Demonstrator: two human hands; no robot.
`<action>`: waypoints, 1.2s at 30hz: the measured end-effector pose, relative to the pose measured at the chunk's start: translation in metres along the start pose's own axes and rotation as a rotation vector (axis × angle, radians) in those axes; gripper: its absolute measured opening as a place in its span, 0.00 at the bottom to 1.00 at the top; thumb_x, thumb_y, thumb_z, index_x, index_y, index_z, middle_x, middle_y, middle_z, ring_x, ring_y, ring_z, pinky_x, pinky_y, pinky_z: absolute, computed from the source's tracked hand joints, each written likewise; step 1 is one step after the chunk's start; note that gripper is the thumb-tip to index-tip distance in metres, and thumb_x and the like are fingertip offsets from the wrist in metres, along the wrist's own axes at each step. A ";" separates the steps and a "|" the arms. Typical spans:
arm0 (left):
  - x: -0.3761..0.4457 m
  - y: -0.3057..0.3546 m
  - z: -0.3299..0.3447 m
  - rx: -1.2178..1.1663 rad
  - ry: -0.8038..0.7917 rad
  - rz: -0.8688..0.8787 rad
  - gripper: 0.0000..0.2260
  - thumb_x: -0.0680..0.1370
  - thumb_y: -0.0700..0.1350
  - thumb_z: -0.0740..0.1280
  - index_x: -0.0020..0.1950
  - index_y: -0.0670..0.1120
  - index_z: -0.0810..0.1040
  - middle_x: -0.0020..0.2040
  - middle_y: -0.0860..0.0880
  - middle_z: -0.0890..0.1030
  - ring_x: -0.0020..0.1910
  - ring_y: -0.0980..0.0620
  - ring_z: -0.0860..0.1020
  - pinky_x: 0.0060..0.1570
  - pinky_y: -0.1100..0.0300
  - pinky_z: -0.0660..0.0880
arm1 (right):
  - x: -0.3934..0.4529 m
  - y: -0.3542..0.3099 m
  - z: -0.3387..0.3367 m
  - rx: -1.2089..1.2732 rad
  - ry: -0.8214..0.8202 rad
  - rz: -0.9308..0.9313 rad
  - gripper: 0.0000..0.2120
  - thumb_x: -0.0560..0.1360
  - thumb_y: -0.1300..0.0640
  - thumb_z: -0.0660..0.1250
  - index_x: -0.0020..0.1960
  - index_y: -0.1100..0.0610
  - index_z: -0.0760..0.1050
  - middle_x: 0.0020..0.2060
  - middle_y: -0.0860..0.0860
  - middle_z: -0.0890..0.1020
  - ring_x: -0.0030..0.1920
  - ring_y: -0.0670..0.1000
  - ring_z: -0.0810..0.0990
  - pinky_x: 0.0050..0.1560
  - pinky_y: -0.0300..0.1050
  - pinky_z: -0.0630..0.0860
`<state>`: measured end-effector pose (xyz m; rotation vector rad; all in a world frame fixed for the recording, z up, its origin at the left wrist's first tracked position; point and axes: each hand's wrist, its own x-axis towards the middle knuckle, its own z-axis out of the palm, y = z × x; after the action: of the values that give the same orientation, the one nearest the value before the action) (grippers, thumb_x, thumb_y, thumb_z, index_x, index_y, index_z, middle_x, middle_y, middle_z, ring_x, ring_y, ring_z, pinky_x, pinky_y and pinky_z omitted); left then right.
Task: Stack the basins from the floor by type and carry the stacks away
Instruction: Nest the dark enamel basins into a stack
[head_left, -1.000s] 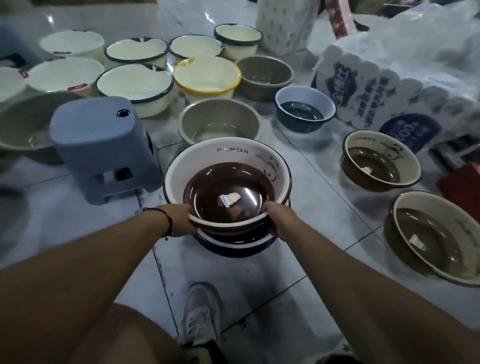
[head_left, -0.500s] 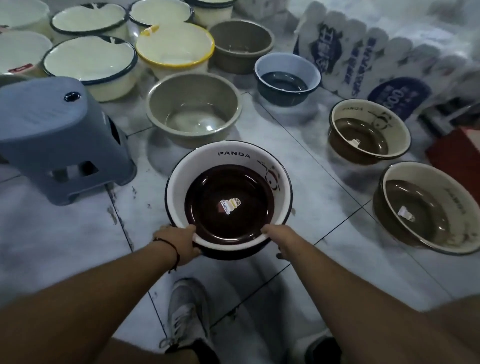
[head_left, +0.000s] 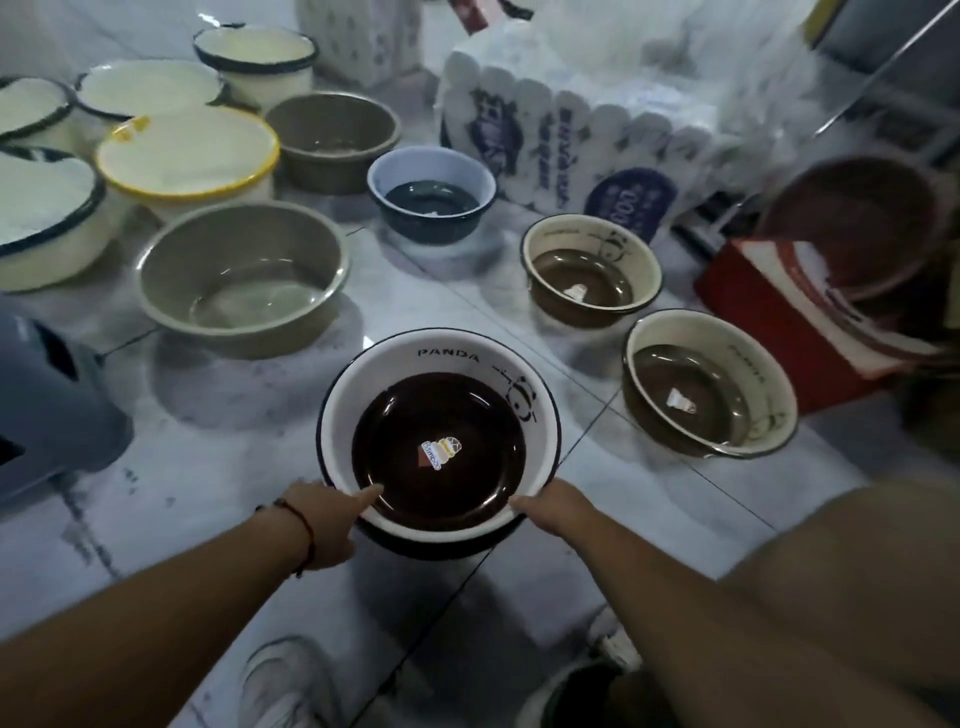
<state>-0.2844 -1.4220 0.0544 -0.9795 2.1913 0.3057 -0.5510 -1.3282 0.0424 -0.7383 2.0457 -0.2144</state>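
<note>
The white panda basin (head_left: 441, 364) sits nested on a darker basin on the tiled floor (head_left: 234, 467) right in front of me, its dark brown bottom carrying a small sticker (head_left: 440, 453). My left hand (head_left: 324, 525) grips its near-left rim, thumb hooked inside over the edge, fingers wrapped under. My right hand (head_left: 553, 512) clasps the near-right rim, fingers curled beneath and out of sight. To the right stand two cream panda basins, the nearer (head_left: 709, 384) and the farther (head_left: 592, 270), apart from each other. Beyond lie a grey basin (head_left: 244, 275), a blue basin (head_left: 431, 195), a second grey one (head_left: 332, 137) and a yellow-rimmed basin (head_left: 187, 156). A blue stool (head_left: 47, 395) stands at the left.
</note>
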 end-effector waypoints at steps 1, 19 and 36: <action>0.003 0.010 -0.014 0.031 0.013 0.009 0.33 0.79 0.56 0.60 0.80 0.55 0.48 0.73 0.45 0.69 0.70 0.44 0.69 0.66 0.52 0.69 | -0.004 0.002 -0.013 -0.083 0.001 -0.023 0.26 0.75 0.47 0.70 0.69 0.58 0.72 0.63 0.56 0.78 0.61 0.55 0.78 0.54 0.41 0.73; -0.044 0.171 -0.192 -0.097 0.361 0.263 0.24 0.72 0.59 0.63 0.67 0.57 0.71 0.66 0.51 0.77 0.62 0.49 0.76 0.63 0.56 0.71 | -0.124 0.075 -0.221 -0.444 0.291 -0.083 0.28 0.74 0.44 0.68 0.68 0.57 0.71 0.64 0.54 0.77 0.63 0.56 0.74 0.60 0.46 0.71; -0.001 0.165 -0.186 -0.020 0.178 0.154 0.27 0.76 0.61 0.62 0.74 0.54 0.66 0.69 0.50 0.74 0.66 0.47 0.73 0.67 0.52 0.68 | 0.002 0.092 -0.202 -0.380 0.203 -0.045 0.28 0.71 0.49 0.70 0.68 0.58 0.70 0.64 0.56 0.76 0.60 0.56 0.77 0.57 0.47 0.76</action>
<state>-0.4983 -1.3956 0.1783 -0.8792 2.4363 0.3223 -0.7555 -1.2820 0.1162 -1.0296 2.2957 0.0821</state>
